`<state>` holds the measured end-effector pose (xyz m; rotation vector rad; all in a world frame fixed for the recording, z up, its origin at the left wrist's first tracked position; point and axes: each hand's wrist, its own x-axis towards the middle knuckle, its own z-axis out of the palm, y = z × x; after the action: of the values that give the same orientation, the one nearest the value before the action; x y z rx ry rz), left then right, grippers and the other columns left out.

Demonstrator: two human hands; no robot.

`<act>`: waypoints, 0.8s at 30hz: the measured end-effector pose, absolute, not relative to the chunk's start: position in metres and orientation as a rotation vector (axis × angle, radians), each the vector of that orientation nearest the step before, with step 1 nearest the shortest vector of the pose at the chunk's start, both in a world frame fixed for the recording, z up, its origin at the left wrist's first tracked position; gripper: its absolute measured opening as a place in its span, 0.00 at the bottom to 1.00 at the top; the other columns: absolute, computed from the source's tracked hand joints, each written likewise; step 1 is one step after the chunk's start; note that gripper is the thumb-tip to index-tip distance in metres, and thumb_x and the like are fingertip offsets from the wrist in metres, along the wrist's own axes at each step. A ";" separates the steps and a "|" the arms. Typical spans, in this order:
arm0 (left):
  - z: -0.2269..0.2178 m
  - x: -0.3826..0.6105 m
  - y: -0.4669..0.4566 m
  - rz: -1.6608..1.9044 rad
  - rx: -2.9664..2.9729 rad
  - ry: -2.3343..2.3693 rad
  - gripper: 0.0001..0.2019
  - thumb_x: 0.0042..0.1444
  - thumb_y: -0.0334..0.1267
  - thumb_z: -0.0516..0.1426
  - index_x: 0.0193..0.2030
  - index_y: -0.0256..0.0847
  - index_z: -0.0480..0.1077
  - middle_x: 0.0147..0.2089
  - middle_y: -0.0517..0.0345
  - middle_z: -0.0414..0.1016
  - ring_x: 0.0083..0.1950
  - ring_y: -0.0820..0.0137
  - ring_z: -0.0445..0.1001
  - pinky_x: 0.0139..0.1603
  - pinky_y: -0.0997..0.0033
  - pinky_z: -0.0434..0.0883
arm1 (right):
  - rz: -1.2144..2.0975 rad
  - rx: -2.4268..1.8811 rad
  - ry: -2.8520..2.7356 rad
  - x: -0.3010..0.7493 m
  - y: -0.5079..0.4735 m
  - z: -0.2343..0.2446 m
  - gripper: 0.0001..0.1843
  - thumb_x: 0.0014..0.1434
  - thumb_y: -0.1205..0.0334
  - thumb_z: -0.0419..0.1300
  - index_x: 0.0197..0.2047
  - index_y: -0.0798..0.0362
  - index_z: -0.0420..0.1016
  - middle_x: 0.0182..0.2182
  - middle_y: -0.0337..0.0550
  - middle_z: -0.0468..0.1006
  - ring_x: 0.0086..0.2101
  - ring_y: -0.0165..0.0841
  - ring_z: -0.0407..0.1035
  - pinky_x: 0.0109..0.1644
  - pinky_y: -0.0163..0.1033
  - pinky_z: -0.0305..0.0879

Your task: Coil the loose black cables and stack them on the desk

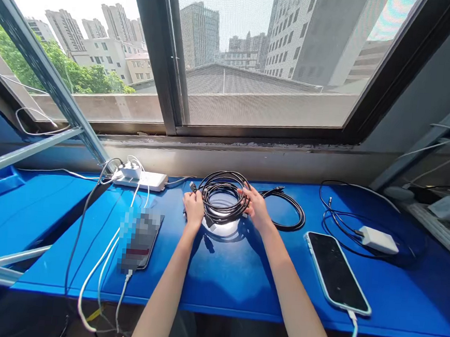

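A coiled black cable [224, 219] is held between my two hands over the middle of the blue table. My left hand [193, 210] is closed at the coil's left side, and a dark connector [193, 187] sticks up by its fingers. Around the right side of the loops curl the fingers of my right hand [256, 207]. Another plug hangs low at the coil's front left. Just right of my right hand, a second, smaller black cable coil [302, 216] lies on the table.
To the left are a phone [146, 245] on a white charging cable and a white power strip [154, 181] with plugs in it. On the right, a second phone [337, 273] lies near a white adapter [380, 240] and loose black cable. Behind the blue table [230, 293] is a window.
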<state>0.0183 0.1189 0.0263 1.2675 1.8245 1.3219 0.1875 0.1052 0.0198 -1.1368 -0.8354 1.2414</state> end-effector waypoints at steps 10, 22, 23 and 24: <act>0.021 0.019 0.123 1.174 1.468 2.068 0.17 0.57 0.36 0.49 0.20 0.42 0.70 0.45 0.43 0.71 0.52 0.53 0.67 0.56 0.52 0.61 | 1.238 -1.115 -0.868 0.197 0.101 0.023 0.16 0.44 0.54 0.65 0.38 0.50 0.78 0.39 0.46 0.81 0.31 0.33 0.72 0.26 0.37 0.74; 0.021 0.021 0.117 0.996 1.674 2.177 0.14 0.56 0.39 0.52 0.34 0.37 0.78 0.49 0.37 0.71 0.55 0.50 0.66 0.58 0.50 0.59 | 0.846 -1.335 -0.887 0.191 0.110 0.004 0.19 0.46 0.53 0.62 0.38 0.56 0.81 0.35 0.48 0.82 0.30 0.37 0.74 0.25 0.41 0.74; 0.021 0.021 0.117 0.999 1.686 2.181 0.14 0.56 0.39 0.52 0.34 0.38 0.78 0.50 0.38 0.71 0.57 0.50 0.65 0.59 0.49 0.59 | 0.809 -1.356 -0.900 0.191 0.110 0.004 0.19 0.46 0.53 0.62 0.38 0.56 0.81 0.35 0.48 0.82 0.30 0.38 0.75 0.25 0.42 0.74; 0.020 0.020 0.117 1.003 1.694 2.187 0.14 0.56 0.39 0.52 0.33 0.38 0.78 0.51 0.38 0.71 0.58 0.50 0.64 0.59 0.49 0.58 | 0.774 -1.374 -0.913 0.192 0.110 0.003 0.18 0.46 0.54 0.62 0.37 0.55 0.81 0.35 0.48 0.82 0.31 0.40 0.75 0.26 0.44 0.74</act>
<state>0.0199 0.1170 0.0201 1.6936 2.1871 1.0032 0.1921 0.1102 0.0027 -1.3742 -0.9132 0.7736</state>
